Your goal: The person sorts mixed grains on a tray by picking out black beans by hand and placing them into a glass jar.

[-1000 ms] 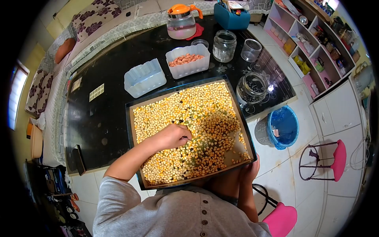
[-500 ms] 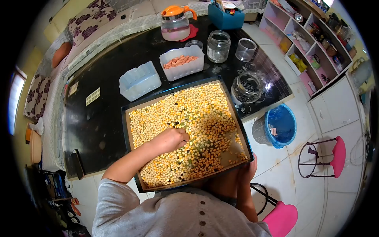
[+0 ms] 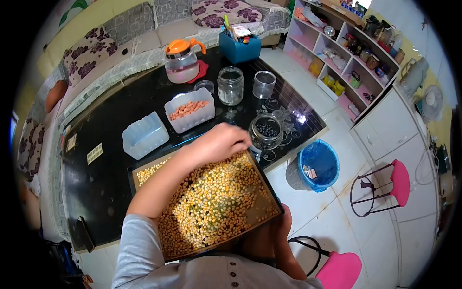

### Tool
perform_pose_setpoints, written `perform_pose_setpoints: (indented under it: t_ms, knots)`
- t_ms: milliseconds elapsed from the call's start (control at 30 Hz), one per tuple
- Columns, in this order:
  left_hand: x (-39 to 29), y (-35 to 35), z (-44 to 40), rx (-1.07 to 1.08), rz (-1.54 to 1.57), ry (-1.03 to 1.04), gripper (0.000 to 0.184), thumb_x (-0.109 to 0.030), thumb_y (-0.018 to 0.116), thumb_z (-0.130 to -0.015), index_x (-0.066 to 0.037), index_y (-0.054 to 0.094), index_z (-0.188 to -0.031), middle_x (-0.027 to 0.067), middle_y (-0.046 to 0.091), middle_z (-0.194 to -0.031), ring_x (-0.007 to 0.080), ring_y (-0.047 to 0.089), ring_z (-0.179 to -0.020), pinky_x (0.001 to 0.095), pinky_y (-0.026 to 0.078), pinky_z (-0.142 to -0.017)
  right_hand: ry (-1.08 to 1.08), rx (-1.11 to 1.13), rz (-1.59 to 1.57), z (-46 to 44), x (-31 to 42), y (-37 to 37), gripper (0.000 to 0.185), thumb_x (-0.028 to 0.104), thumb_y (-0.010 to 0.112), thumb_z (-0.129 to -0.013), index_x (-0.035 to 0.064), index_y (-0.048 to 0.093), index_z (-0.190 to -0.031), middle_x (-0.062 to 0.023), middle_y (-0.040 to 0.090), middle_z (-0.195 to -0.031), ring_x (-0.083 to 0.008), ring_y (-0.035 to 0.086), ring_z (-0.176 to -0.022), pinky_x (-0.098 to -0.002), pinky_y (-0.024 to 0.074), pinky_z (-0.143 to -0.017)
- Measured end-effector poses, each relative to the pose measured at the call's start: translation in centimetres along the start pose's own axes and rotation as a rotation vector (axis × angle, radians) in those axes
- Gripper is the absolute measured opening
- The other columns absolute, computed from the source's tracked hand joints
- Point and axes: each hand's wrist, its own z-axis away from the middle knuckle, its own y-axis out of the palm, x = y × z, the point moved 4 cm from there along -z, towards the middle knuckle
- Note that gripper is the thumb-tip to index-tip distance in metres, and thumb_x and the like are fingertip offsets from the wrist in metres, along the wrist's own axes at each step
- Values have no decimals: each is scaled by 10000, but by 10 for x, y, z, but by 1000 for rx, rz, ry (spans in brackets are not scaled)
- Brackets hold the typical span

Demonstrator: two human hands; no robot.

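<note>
A dark-edged tray (image 3: 267, 196) lies tilted across the table edge and my lap, spread with yellow and cream kernels (image 3: 211, 192) mixed with dark beans and green bits. My left hand (image 3: 222, 143) is over its far edge, beside a glass jar (image 3: 266, 132) that holds black beans. The fingers are curled together; anything in them is hidden. At the tray's near right corner, my right hand (image 3: 284, 222) grips the side, its fingers partly hidden beneath.
A tub of reddish peanuts (image 3: 190, 113), a pale plastic tub (image 3: 145, 136), an open glass jar (image 3: 231, 86) and a clear cup (image 3: 263, 85) stand on the black table (image 3: 106, 178). Behind them is an orange-lidded jug (image 3: 181, 62). A blue-lined bin (image 3: 317, 166) and pink stools (image 3: 339, 270) are at right.
My left hand has lifted from the middle of the kernels and moved up and right to the jar of black beans. The view has shifted; my right hand stays at the tray's corner.
</note>
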Motion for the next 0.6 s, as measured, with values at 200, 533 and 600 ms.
perform_pose_setpoints:
  t_ms: [200, 533, 600]
  knots:
    - [-4, 4, -84, 29, -130, 78, 119, -65, 616, -713, -18, 634, -821, 153, 633, -770, 312, 615, -744, 365, 490, -685, -44, 69, -61, -4, 17, 12, 431, 336, 391, -926, -46, 487, -1103, -112, 541, -1101, -167, 504, -1001, -290, 377, -900]
    - [9, -9, -25, -8, -68, -19, 156, -90, 626, -759, -21, 636, -898, 129, 634, -852, 284, 614, -783, 347, 487, -708, 17, 9, -95, -1, 20, 16, 361, 280, 376, -923, -26, 490, -1078, -83, 549, -1007, -144, 514, -924, -282, 410, -832]
    - [19, -12, 26, 61, -45, -106, 139, -111, 617, -780, -31, 640, -891, 114, 636, -846, 270, 616, -771, 339, 488, -697, -18, 72, 112, -4, 20, 23, 328, 218, 379, -915, -22, 525, -1084, -92, 577, -1027, -162, 539, -942, -282, 416, -827]
